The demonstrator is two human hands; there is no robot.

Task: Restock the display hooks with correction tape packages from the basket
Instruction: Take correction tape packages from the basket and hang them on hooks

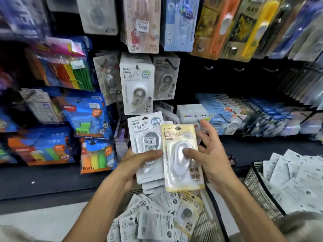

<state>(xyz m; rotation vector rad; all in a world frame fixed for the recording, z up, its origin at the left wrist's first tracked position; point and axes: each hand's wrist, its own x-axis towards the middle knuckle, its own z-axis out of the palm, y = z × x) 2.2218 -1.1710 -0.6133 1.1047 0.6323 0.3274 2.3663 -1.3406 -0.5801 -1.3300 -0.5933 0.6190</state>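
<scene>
- The left hand (139,159) grips a small stack of white correction tape packages (148,140), thumb pressed across the front.
- The right hand (208,154) holds a yellow package (181,158), thumb on its blister and fingers spread loosely behind; the two packs overlap at their edges.
- Below them, the basket (206,222) is piled with more packages; a second basket (258,186) sits at the right.
- Matching white packs hang on a display hook (137,67) above; bare hooks (208,67) stand to its right.
- Risk, I judge: the loose right-hand hold could let the yellow pack slip into the basket.
- Risk: the yellow pack may land on the white packs' hook, mixing designs.
</scene>
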